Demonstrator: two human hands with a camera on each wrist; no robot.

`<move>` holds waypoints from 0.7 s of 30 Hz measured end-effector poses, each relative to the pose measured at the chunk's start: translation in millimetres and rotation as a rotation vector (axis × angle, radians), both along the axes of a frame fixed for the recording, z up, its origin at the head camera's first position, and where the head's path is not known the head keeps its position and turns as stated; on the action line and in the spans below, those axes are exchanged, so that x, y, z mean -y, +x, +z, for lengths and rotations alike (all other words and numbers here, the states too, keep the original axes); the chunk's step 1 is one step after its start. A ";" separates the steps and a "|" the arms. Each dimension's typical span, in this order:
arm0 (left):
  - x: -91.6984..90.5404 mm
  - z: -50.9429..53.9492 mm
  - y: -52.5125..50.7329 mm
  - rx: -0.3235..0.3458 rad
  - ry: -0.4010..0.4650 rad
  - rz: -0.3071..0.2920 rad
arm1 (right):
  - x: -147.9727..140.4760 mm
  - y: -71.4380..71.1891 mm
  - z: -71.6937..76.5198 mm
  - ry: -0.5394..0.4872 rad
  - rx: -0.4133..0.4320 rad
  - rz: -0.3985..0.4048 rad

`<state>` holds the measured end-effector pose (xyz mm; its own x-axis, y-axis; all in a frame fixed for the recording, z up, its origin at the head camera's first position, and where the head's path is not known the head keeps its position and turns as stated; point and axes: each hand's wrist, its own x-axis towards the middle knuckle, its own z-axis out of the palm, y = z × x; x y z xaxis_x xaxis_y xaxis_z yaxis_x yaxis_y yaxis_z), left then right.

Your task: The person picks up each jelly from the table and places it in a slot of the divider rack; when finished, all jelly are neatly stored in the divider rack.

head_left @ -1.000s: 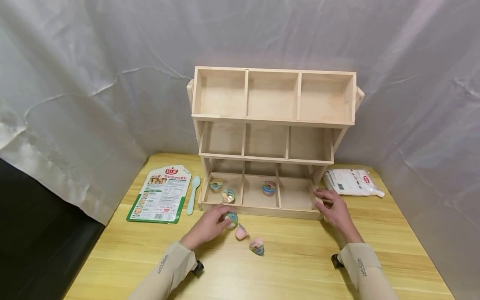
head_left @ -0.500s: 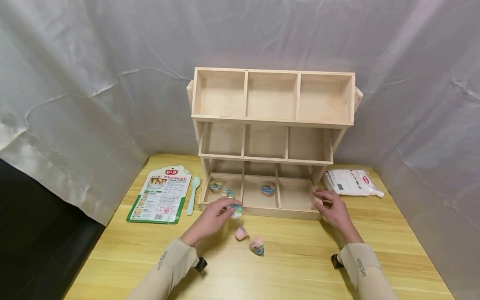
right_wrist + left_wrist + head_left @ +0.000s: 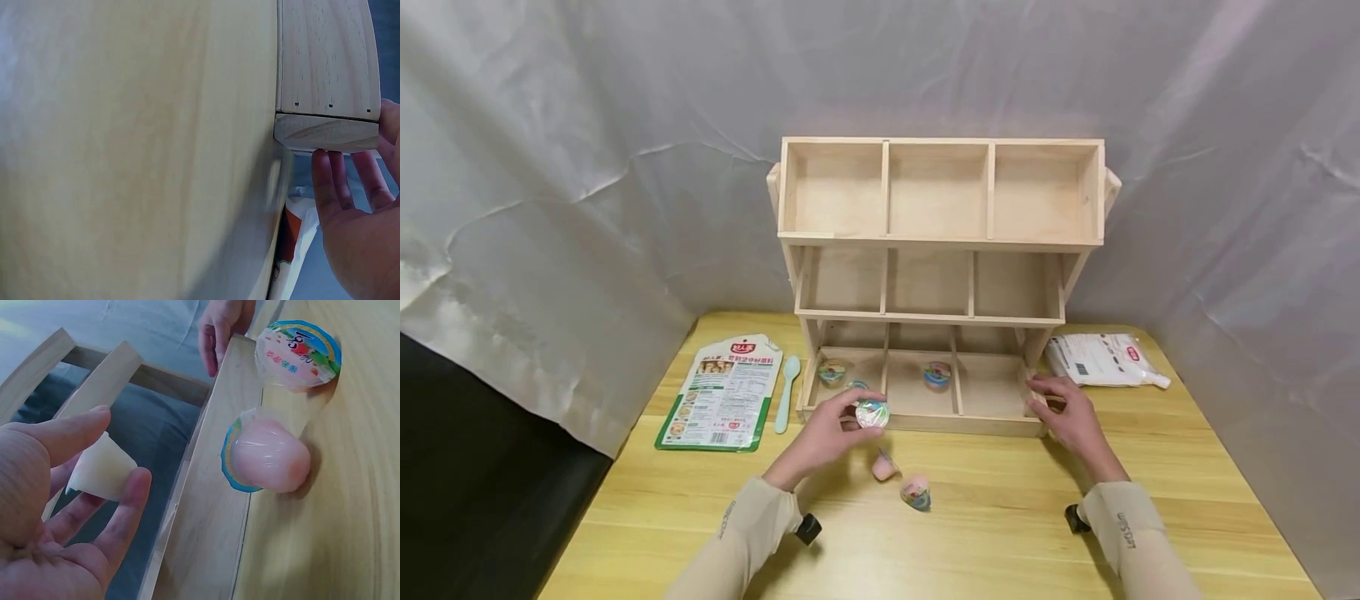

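My left hand (image 3: 826, 435) pinches a jelly cup (image 3: 872, 413) by its edges, just in front of the bottom tier's left compartment. The left wrist view shows this cup's whitish body (image 3: 103, 467) between thumb and fingers. Two pink jelly cups (image 3: 884, 467) (image 3: 916, 493) lie on the table below it. At the wooden rack (image 3: 940, 243), my right hand (image 3: 1071, 421) grips the bottom tier's right end; the right wrist view has its fingers (image 3: 325, 181) against the end board (image 3: 326, 132). One cup (image 3: 937, 376) rests in the middle compartment, and others (image 3: 832, 372) in the left one, one partly hidden.
Left of the rack lie a pale blue spoon (image 3: 787, 392) and a green-and-white packet (image 3: 724, 396). A white packet (image 3: 1105, 361) lies to its right. Grey sheeting (image 3: 700, 75) hangs behind and at both sides of the wooden table (image 3: 1000, 533).
My left hand has lifted the cup from the table beside the rack's front edge, moving slightly up and right, and its lid now faces the head camera. My right hand has stayed at the rack's end.
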<state>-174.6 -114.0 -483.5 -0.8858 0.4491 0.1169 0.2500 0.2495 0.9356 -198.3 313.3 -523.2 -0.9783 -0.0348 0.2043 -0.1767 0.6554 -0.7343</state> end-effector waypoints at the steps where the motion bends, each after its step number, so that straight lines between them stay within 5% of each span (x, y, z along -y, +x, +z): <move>1: -0.4 0.3 -0.8 -0.003 -0.003 0.003 | 0.0 0.0 0.0 0.005 -0.001 0.000; 21: -28.2 0.7 -32.5 -0.111 -0.124 0.121 | -0.5 0.3 1.8 -0.046 0.003 0.012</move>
